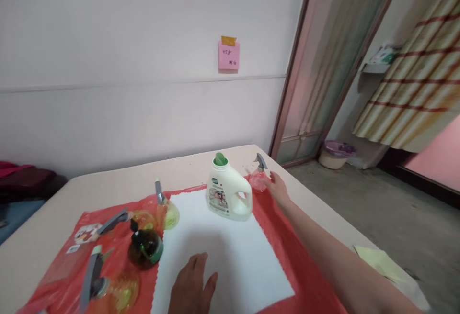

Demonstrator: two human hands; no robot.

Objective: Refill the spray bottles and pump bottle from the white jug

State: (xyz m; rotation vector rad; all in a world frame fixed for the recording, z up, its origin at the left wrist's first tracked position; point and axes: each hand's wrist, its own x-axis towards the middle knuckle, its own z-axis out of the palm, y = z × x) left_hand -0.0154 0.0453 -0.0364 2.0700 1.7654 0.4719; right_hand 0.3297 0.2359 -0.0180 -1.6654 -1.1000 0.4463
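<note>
My right hand (278, 185) reaches to the far right corner of the table, beside a clear spray bottle (258, 180) with a grey trigger head and pinkish look. Its fingers are apart at the bottle's right side, the thumb seeming to touch it. My left hand (192, 285) hovers low over a white cloth (230, 247), fingers loosely spread, holding nothing. Between the hands and the wall stands a white detergent jug (227, 190) with a green spout, its handle facing right.
Left of the cloth are a yellowish spray bottle (167, 213), a tilted spray bottle (142, 219), a dark pump bottle (145, 248) and a nearer spray bottle (120, 291). Red plastic sheet (264, 218) lies underneath. A pink note (229, 56) hangs on the wall.
</note>
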